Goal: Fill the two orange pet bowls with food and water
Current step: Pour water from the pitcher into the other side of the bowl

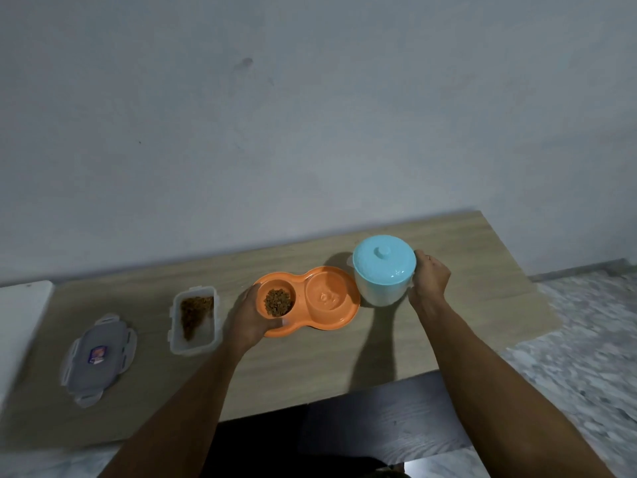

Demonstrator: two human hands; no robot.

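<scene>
Finding the orange pet bowls, moulded as one double dish, lying flat near the middle of the tabletop. Seeing a heap of brown kibble sitting in the left well, so counting the food half as done. Noticing a pale glint in the right well, probably shallow water, though not being able to tell the level. Judging the task as nearly over, with at most a topping-up of water remaining.

Holding the left end of the dish with the left hand: thumb lying over the near rim, fingers curving round the outer edge, grip clamped on the plastic. Pressing the right hand against the right side of the blue-lidded jug, which is standing upright with its lid on, just beside the dish's right end. Curling the fingers inward there, likely round a handle hidden behind the hand, so reading that grip as closed on the jug and not spread apart.

Spotting the clear food tub open just left of the left hand, with some kibble inside. Spotting the tub's lid lying flat further left, well apart from the dish.
</scene>
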